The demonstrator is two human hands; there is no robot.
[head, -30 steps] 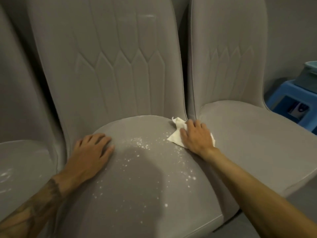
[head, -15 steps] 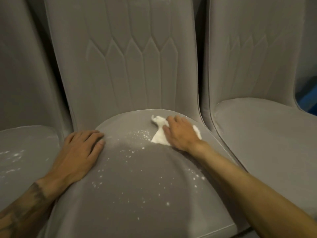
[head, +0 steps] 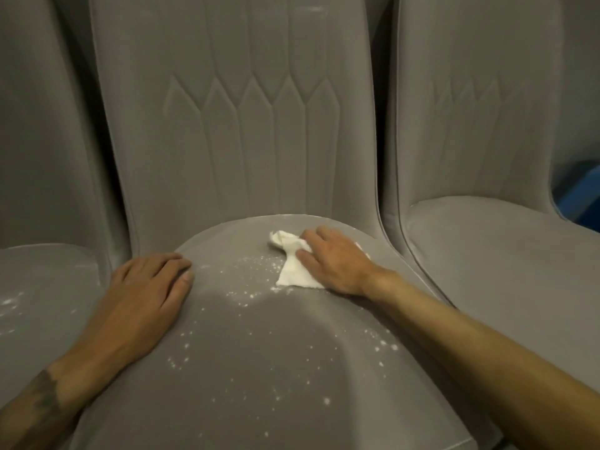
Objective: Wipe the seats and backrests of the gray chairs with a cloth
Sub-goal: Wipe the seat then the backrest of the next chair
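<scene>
Head view: your right hand (head: 334, 261), fingers flat on the crumpled white cloth (head: 292, 266), has slid left across the middle gray padded seat (head: 259, 358) into the white powdery specks (head: 251, 266), while your left hand (head: 143, 300) braces flat, so plenty is left to wipe.

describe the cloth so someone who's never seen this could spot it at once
Three gray chairs stand side by side; the middle chair has a seat speckled with white powder. Near the back of that seat, the right hand presses on a crumpled white cloth, the only solid white patch.
</scene>
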